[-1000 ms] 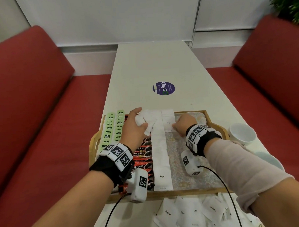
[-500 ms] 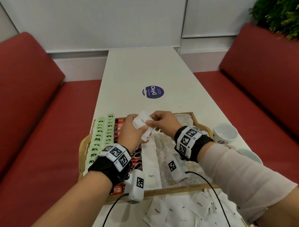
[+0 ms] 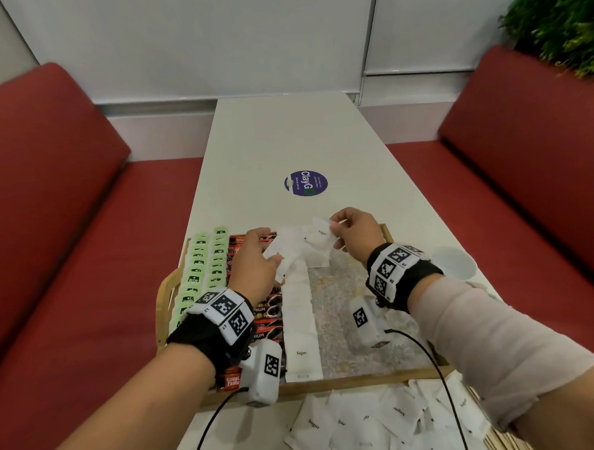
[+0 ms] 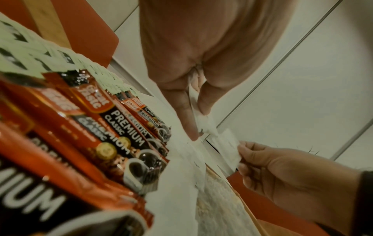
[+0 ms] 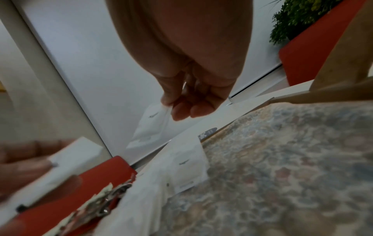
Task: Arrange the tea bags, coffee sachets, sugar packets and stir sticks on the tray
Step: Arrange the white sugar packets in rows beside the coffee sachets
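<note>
Where the worktop (image 3: 285,140) runs nearest the person, loose sugar packets (image 3: 365,422) lie in a heap just outside the wooden tray (image 3: 346,381). Inside the tray, green tea bags (image 3: 202,263) fill the left side in two rows, red coffee sachets (image 3: 267,314) sit beside them, and a column of white sugar packets (image 3: 300,326) runs up the middle; the patterned floor to the right is bare. Above the far end, the left hand (image 3: 256,264) grips a small stack of sugar packets (image 3: 283,249), fingers curled round it, while the right hand (image 3: 357,234) pinches one sugar packet (image 3: 320,239). A white cup (image 3: 455,262) stands right of the tray.
</note>
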`<state>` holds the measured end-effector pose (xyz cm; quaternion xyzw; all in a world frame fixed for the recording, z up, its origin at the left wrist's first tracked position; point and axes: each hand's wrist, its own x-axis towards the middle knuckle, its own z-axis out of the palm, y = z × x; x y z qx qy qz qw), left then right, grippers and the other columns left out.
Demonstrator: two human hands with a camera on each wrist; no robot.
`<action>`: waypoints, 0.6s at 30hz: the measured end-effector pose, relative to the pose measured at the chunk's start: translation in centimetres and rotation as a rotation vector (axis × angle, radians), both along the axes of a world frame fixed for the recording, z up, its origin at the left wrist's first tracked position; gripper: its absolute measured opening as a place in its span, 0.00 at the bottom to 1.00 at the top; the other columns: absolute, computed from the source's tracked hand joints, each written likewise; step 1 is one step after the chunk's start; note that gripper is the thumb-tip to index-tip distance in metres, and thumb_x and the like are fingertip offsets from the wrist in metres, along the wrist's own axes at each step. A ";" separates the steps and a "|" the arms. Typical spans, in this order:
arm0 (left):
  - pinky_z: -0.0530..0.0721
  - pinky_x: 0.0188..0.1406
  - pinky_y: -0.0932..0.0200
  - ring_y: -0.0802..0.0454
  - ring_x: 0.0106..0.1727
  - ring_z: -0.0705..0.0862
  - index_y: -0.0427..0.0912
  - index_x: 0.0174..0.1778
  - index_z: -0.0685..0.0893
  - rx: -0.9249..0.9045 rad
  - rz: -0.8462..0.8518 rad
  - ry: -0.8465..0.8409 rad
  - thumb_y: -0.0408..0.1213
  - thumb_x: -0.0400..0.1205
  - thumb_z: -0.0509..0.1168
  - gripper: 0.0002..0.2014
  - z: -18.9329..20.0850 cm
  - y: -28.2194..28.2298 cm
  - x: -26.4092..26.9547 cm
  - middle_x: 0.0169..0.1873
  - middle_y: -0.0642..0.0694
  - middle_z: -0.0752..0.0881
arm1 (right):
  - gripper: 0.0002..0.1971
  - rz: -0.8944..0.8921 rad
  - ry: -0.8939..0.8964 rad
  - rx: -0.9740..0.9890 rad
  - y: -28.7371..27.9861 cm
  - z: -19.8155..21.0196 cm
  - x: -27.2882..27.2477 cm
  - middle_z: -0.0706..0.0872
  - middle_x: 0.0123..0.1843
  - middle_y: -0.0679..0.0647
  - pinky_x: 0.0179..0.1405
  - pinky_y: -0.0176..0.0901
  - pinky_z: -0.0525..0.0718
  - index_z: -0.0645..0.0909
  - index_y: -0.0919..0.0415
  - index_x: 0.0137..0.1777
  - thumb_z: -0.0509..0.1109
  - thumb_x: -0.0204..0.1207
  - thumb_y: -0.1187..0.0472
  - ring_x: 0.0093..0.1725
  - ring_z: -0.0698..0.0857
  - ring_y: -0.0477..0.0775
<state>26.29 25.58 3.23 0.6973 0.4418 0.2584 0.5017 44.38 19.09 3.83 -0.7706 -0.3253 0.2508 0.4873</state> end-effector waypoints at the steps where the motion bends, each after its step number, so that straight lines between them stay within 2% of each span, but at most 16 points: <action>1: 0.89 0.42 0.41 0.44 0.58 0.84 0.47 0.69 0.70 0.011 0.004 0.004 0.25 0.81 0.64 0.22 0.0 0.0 0.0 0.62 0.44 0.82 | 0.07 0.001 -0.014 -0.030 0.0 -0.3 0.3 0.80 0.30 0.51 0.20 0.29 0.75 0.79 0.59 0.41 0.65 0.80 0.68 0.25 0.79 0.48; 3: 0.88 0.45 0.41 0.45 0.56 0.85 0.47 0.69 0.71 0.016 0.008 0.004 0.26 0.81 0.64 0.22 -0.1 0.2 -0.1 0.61 0.45 0.83 | 0.06 0.026 -0.063 -0.101 0.0 -1.0 0.9 0.81 0.30 0.51 0.18 0.25 0.74 0.80 0.60 0.42 0.67 0.80 0.67 0.25 0.78 0.47; 4: 0.88 0.46 0.40 0.45 0.55 0.85 0.47 0.69 0.71 0.018 0.006 0.004 0.26 0.81 0.64 0.22 -0.1 0.2 -0.1 0.60 0.45 0.84 | 0.05 0.041 -0.094 -0.139 0.1 -1.4 1.2 0.81 0.32 0.50 0.21 0.25 0.75 0.80 0.59 0.42 0.68 0.79 0.67 0.26 0.78 0.47; 5: 0.89 0.45 0.41 0.45 0.54 0.85 0.47 0.69 0.71 0.018 0.004 0.005 0.26 0.81 0.64 0.22 -0.2 0.3 -0.1 0.60 0.45 0.84 | 0.05 0.051 -0.123 -0.178 0.2 -1.8 1.4 0.81 0.33 0.49 0.26 0.27 0.78 0.80 0.59 0.41 0.69 0.79 0.66 0.28 0.78 0.46; 7: 0.90 0.38 0.45 0.45 0.53 0.86 0.47 0.69 0.72 0.016 -0.004 0.001 0.26 0.81 0.63 0.22 -0.3 0.3 0.0 0.60 0.47 0.83 | 0.07 0.067 -0.161 -0.252 0.7 -2.5 1.7 0.81 0.33 0.49 0.38 0.39 0.82 0.79 0.57 0.38 0.71 0.78 0.64 0.30 0.78 0.46; 8: 0.90 0.35 0.47 0.46 0.52 0.86 0.47 0.68 0.72 0.014 -0.008 -0.003 0.25 0.81 0.63 0.21 -0.3 0.4 0.0 0.59 0.47 0.82 | 0.09 0.079 -0.168 -0.280 0.9 -2.8 1.7 0.81 0.33 0.48 0.38 0.40 0.81 0.78 0.56 0.37 0.71 0.77 0.64 0.30 0.77 0.46; 11: 0.89 0.31 0.50 0.48 0.51 0.86 0.49 0.64 0.75 0.014 -0.015 -0.010 0.26 0.81 0.63 0.18 -0.6 0.6 -0.1 0.59 0.48 0.82 | 0.08 0.119 -0.190 -0.340 1.6 -3.2 1.6 0.79 0.33 0.47 0.33 0.36 0.76 0.78 0.57 0.38 0.71 0.78 0.64 0.33 0.77 0.47; 15: 0.88 0.29 0.55 0.49 0.50 0.86 0.52 0.58 0.76 0.009 -0.016 -0.022 0.27 0.81 0.64 0.16 -0.9 0.9 -0.2 0.59 0.49 0.83 | 0.04 0.124 -0.234 -0.373 2.4 -3.5 1.4 0.82 0.38 0.49 0.44 0.41 0.76 0.80 0.58 0.42 0.71 0.77 0.62 0.42 0.80 0.51; 18: 0.88 0.30 0.56 0.49 0.50 0.86 0.51 0.57 0.77 0.012 -0.008 -0.031 0.27 0.81 0.64 0.15 -1.0 1.1 -0.2 0.57 0.49 0.83 | 0.04 0.136 -0.265 -0.389 2.7 -3.5 1.3 0.83 0.42 0.52 0.45 0.41 0.76 0.80 0.58 0.42 0.71 0.77 0.62 0.44 0.80 0.52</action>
